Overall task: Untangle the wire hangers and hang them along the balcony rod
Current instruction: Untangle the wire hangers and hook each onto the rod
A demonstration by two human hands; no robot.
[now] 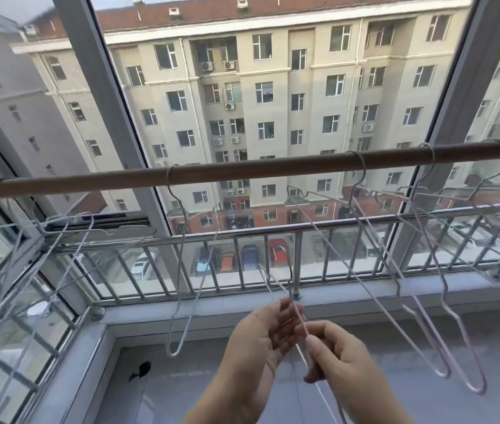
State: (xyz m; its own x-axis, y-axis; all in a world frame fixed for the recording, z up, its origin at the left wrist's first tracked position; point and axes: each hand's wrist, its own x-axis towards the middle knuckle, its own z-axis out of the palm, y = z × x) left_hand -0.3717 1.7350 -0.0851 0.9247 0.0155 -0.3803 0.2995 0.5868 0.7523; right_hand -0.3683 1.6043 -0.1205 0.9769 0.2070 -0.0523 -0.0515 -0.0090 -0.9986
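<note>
The right hand (334, 359) pinches a thin pale wire hanger (274, 281). The left hand (261, 338) rests nearly straight fingers against it. The brown balcony rod (242, 169) runs above the fingers. On the lift, the hook could snag the hung wire hangers (367, 286) right of the fingers and re-tangle them.

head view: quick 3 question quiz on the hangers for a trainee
1. True or false: the right hand pinches a wire hanger.
2. The rod is: A brown, B white, C green.
3. Fill in: the tangled cluster of hangers sits on the person's ____ side.

Key: 1 true; 2 A; 3 left.
</note>
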